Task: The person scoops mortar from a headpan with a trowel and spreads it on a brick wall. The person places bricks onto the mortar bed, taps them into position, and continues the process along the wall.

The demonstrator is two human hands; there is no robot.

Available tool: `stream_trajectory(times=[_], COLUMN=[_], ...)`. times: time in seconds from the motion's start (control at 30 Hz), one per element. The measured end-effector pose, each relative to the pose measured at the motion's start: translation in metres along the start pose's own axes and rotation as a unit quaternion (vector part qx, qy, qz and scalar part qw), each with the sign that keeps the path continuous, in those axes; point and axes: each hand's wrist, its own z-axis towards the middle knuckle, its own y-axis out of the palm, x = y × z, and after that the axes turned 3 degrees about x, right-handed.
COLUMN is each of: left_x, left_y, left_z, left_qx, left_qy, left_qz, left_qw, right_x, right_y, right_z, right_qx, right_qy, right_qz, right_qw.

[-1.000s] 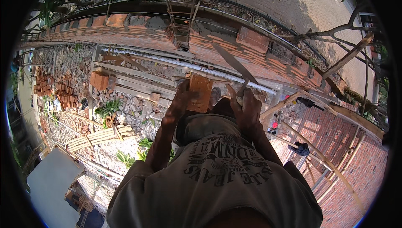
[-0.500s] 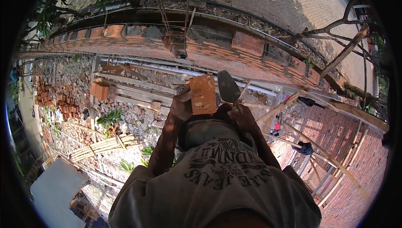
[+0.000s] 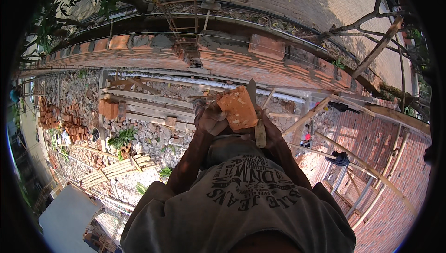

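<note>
- Left hand (image 3: pixel 211 120) grips an orange brick (image 3: pixel 239 108) by its left side, on the near side of the brick wall (image 3: pixel 260 69).
- Right hand (image 3: pixel 274 136) closes around a trowel (image 3: pixel 260 135) handle, also nearside of that wall.

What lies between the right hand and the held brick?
The trowel lies between the right hand and the brick, as the head view shows.

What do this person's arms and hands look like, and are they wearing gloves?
No gloves: the left hand and right hand are bare. The forearms are bare too, below loose, greyish sleeves on a shirt with dark lettering.
</note>
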Motion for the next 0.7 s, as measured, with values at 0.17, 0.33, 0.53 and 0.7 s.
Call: stream_trajectory(times=[0.17, 0.33, 0.53, 0.7], left_x=[0.006, 0.054, 0.07, 0.062], left_y=[0.005, 0.016, 0.03, 0.055], left_z=[0.002, 0.005, 0.046, 0.066], left_qx=[-0.037, -0.058, -0.097, -0.133], left_qy=[-0.013, -0.116, -0.28, -0.413], left_qz=[0.049, 0.218, 0.622, 0.734], left_qw=[0.998, 0.967, 0.725, 0.523], right_x=[0.013, 0.012, 0.011, 0.012], right_y=[-0.019, -0.034, -0.019, -0.012], right_z=[0.005, 0.003, -0.001, -0.002], right_qx=[-0.035, 0.047, 0.062, 0.157], right_qy=[0.019, -0.016, -0.072, -0.112], right_qz=[0.081, 0.067, -0.032, -0.137], right_qw=[0.996, 0.996, 0.995, 0.972])
